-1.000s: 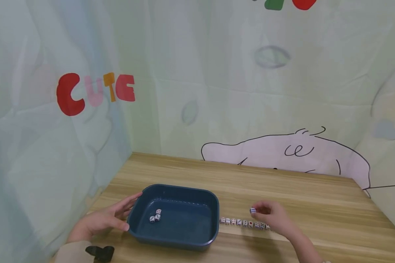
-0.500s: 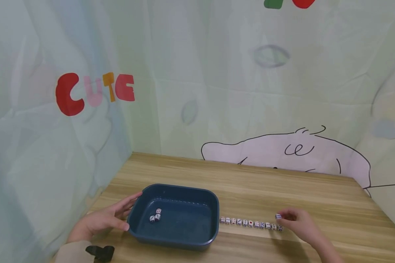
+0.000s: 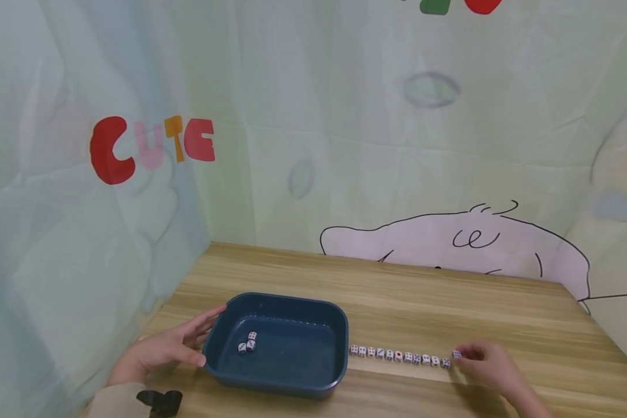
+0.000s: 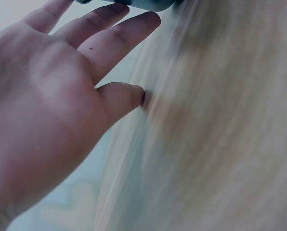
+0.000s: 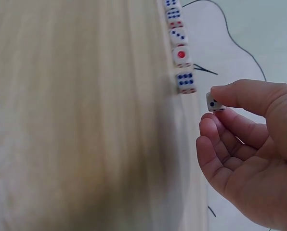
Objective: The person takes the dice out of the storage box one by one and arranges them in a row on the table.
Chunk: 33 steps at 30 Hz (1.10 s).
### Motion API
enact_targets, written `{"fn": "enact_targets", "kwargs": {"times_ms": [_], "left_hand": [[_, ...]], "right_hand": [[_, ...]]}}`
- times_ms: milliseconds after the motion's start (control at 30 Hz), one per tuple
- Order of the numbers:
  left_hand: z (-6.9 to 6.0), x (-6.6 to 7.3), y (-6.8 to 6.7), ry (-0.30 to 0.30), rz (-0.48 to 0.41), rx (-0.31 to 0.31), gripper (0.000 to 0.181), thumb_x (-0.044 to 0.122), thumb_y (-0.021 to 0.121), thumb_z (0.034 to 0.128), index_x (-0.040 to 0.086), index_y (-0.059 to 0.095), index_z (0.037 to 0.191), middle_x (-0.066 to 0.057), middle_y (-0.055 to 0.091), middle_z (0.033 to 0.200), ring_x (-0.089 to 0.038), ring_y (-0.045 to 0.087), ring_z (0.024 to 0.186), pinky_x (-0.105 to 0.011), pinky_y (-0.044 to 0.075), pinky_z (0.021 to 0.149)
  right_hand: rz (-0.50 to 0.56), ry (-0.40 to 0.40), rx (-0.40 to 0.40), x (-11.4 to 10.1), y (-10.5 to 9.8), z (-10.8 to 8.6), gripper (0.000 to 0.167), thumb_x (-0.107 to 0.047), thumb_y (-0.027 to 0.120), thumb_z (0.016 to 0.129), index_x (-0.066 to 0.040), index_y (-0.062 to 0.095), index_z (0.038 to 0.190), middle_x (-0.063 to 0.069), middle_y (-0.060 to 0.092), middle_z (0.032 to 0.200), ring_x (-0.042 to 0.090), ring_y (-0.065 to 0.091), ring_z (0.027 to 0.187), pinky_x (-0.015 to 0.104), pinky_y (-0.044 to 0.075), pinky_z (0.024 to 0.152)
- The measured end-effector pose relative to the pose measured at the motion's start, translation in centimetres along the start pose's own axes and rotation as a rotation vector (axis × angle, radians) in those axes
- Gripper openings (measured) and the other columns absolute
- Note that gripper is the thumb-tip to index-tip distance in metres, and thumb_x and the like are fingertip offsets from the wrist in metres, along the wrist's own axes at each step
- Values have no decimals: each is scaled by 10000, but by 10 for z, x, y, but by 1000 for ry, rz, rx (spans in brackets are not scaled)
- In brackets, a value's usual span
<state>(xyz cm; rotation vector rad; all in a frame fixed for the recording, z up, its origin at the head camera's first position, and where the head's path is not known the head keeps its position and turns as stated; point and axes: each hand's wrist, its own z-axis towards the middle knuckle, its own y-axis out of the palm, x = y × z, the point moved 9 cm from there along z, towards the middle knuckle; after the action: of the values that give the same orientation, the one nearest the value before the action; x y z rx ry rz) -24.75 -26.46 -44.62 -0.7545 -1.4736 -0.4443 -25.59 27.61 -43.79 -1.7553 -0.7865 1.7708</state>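
Between thumb and fingertips my right hand pinches a white die, just past the right end of a row of dice. In the right wrist view a small gap parts the held die from the row's end die. The row runs rightward from beside a dark blue rectangular tray. Three dice lie together in the tray's left part. With fingers spread, my left hand rests against the tray's left side; the left wrist view shows its fingers extended.
Everything stands on a wood-grain table. Printed cloth hangs behind it and along the left side. A sleeve with a dark patch covers the left forearm.
Holding the die, my right hand has moved rightward along the row and lowered to its right end. The left hand and tray have stayed in place.
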Motion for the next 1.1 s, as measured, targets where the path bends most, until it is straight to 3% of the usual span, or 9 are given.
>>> {"fn": "enact_targets", "kwargs": {"times_ms": [233, 533, 1100], "left_hand": [[1, 1, 1, 14, -16, -6, 936, 135, 669, 890, 172, 20, 1563, -387, -39, 1521, -608, 92, 1350, -255, 371, 985], [0, 1, 0, -3, -11, 2, 941, 145, 672, 887, 176, 19, 1563, -380, -28, 1526, -603, 89, 1356, -348, 343, 1005], [0, 2, 2, 0, -14, 0, 946, 141, 672, 886, 156, 9, 1561, -377, -26, 1528, -597, 105, 1359, -326, 350, 1002]], "right_hand": [[-19, 13, -7, 7, 5, 1, 215, -107, 754, 783, 25, 688, 939, 39, 692, 855, 98, 592, 756, 233, 474, 674], [-35, 34, -17, 7, 9, 1, 185, -83, 750, 767, 11, 695, 917, 27, 682, 842, 119, 584, 756, 238, 468, 657], [-65, 67, -18, 10, 12, 2, 227, -74, 754, 750, 31, 690, 940, 19, 676, 840, 145, 597, 775, 256, 476, 673]]}}
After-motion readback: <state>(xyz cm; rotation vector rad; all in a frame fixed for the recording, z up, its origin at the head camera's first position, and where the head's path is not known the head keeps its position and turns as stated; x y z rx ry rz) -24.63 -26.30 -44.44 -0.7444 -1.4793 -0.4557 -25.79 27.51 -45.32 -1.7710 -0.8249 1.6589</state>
